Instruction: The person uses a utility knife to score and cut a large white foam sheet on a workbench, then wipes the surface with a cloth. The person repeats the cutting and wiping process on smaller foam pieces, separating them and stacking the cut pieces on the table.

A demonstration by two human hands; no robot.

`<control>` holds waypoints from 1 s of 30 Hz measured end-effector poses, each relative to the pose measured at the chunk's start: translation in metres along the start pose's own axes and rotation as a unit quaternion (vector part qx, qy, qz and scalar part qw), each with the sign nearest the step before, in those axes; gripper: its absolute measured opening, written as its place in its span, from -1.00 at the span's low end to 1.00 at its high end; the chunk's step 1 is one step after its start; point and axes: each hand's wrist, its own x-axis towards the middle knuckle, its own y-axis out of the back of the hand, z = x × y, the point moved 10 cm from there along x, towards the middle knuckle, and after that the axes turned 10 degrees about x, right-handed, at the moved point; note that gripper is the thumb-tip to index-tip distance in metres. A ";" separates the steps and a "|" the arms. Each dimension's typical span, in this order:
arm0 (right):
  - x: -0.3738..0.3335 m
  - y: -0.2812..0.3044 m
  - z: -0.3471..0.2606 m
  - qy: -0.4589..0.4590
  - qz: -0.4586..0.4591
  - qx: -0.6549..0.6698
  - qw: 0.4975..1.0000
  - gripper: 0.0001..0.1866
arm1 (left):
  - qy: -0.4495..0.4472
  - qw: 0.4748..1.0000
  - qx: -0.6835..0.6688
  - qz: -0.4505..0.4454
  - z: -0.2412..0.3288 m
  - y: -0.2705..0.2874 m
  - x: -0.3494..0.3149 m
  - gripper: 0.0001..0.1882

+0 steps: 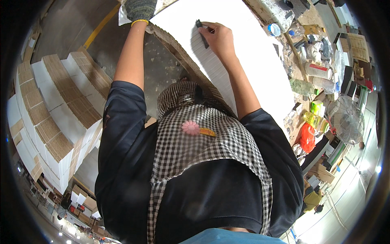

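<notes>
A large white stack of sheets or boards [260, 61] lies on the bench in front of me, with closely spaced lines running along its left side. My right hand [219, 38], bare, pinches a small dark tool [199, 24] over that lined strip; its exact kind is not clear. At the upper left, my left hand [140, 9] wears a dark grey knitted glove with a yellow cuff. It rests at the far left corner of the white stack, beside a white piece [123, 17]. The picture's top edge cuts off its fingers.
Tall stacks of white and brown cardboard [61, 89] stand on the floor to my left. Along the right of the bench lie a white tub [319, 70], a green bottle [304, 87], a yellow bottle [315, 120] and a red bag [307, 138]. A fan [346, 120] stands beyond.
</notes>
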 end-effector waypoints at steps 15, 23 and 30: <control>-0.009 -0.012 0.003 -0.088 0.007 0.103 0.991 -0.64 | -0.013 0.998 -0.007 0.067 -0.003 0.004 -0.005 -0.61; -0.009 -0.012 0.005 -0.102 0.011 0.128 0.986 -0.65 | -0.017 0.997 -0.002 0.070 -0.004 -0.001 -0.005 -0.61; -0.011 -0.015 0.003 -0.086 0.014 0.122 0.989 -0.66 | -0.016 0.997 -0.010 0.075 -0.004 0.001 -0.005 -0.61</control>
